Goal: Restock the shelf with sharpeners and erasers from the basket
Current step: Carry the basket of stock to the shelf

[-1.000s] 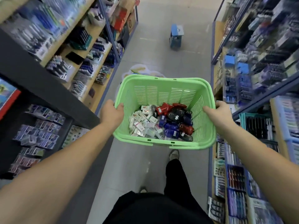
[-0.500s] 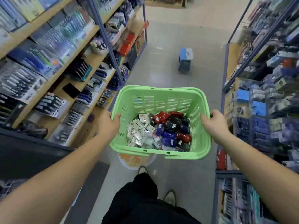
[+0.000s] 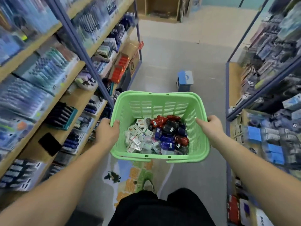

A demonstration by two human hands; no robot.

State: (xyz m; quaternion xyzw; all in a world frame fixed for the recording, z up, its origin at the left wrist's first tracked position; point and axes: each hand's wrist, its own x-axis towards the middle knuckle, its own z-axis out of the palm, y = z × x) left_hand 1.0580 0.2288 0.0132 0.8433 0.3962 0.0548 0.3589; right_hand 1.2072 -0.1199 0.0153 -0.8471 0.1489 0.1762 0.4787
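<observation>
Between the shelves (image 3: 48, 88), both hands, left (image 3: 106, 133) and right (image 3: 211, 128), grip the basket (image 3: 200, 141) rims, erasers (image 3: 140, 139) lying nearer the left, sharpeners (image 3: 169, 132) nearer the right.

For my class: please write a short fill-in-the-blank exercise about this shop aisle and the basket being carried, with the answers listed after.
1. The basket is coloured ____.
2. The count of hands gripping it, left hand plus right hand, is ____.
3. The stool ahead of the basket is white and ____.
4. Inside, the white packets lie to the ____ of the red and blue packs.

Answers: green; two; blue; left
</observation>
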